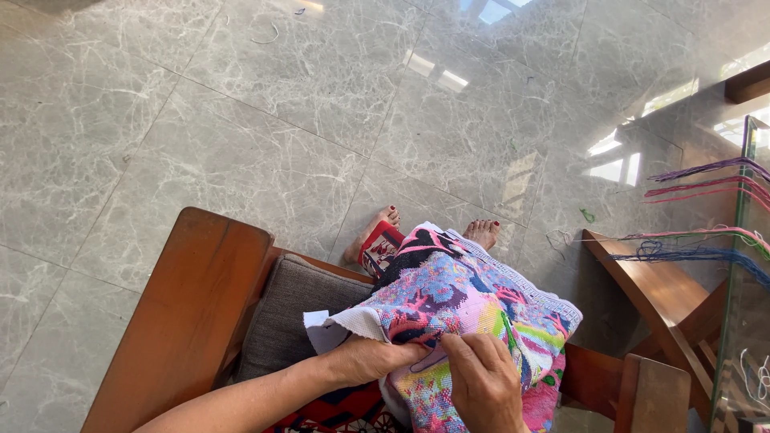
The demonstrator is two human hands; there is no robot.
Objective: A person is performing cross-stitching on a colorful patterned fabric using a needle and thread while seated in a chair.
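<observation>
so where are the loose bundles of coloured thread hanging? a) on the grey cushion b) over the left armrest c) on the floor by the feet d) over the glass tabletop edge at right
d: the coloured threads drape over the edge of the glass tabletop at the right, away from the embroidered cloth on the lap.

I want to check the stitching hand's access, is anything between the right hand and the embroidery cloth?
Nothing visible: the right hand rests directly on the cloth, fingertips beside the left hand, which grips the fabric's edge.
</observation>
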